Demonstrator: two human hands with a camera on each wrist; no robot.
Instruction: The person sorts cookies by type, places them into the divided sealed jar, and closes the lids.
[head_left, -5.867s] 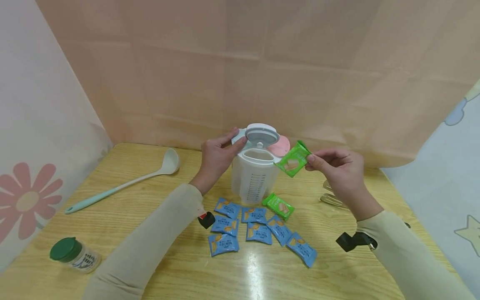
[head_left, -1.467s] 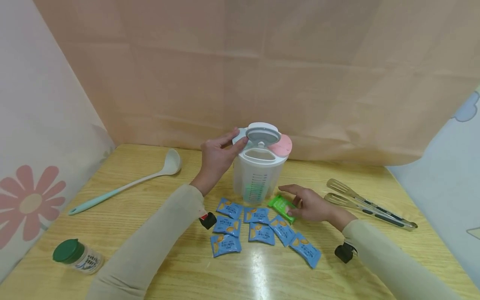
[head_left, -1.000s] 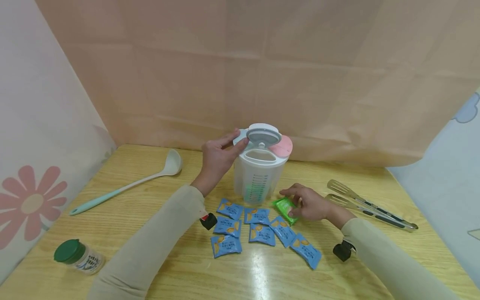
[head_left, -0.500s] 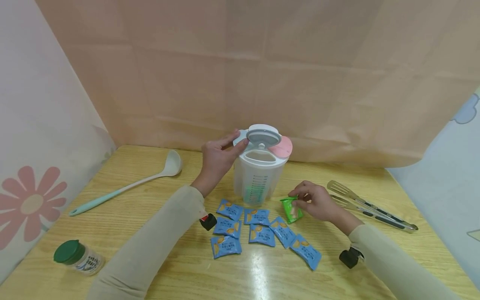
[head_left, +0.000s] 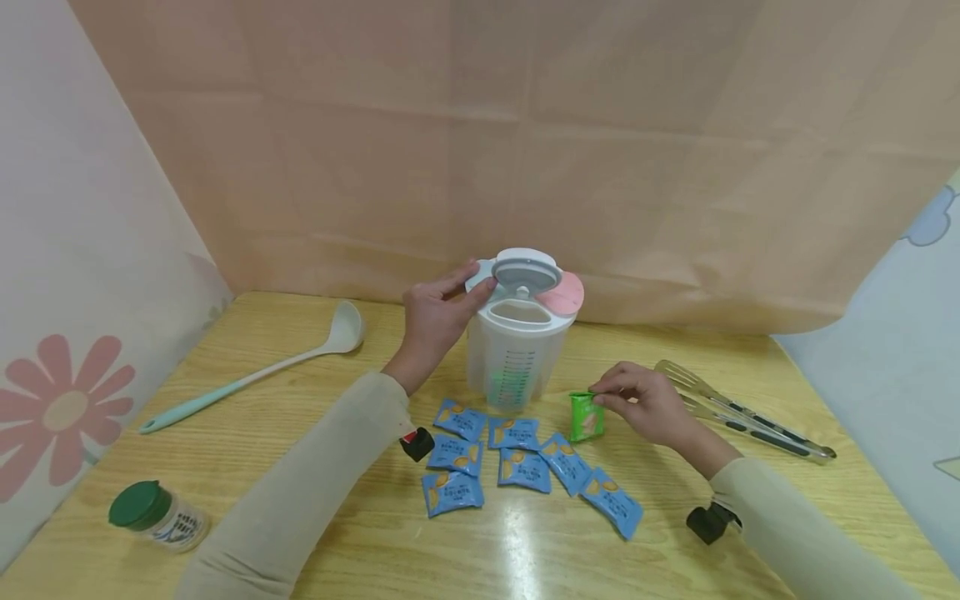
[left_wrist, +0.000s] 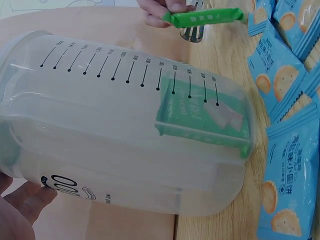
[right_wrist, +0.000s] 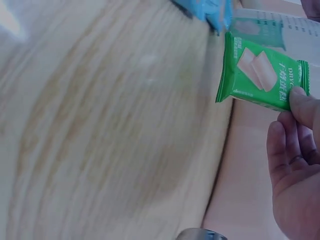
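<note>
Fingers of your right hand (head_left: 648, 404) pinched the green packet (head_left: 584, 416) and lifted it off the table (head_left: 247, 433). Your left hand (head_left: 433, 314) stayed curled on the jug lid (head_left: 522, 272), keeping it open.

Bare table (head_left: 675, 542) front-right is free; blue packets (head_left: 517, 462) crowd the jug (head_left: 513, 358) front, tongs (head_left: 738, 408) block right.

From my feed, the spice jar's (head_left: 155, 517) label print is too small to read; my right wrist view blurs the table (right_wrist: 100, 125) grain.
</note>
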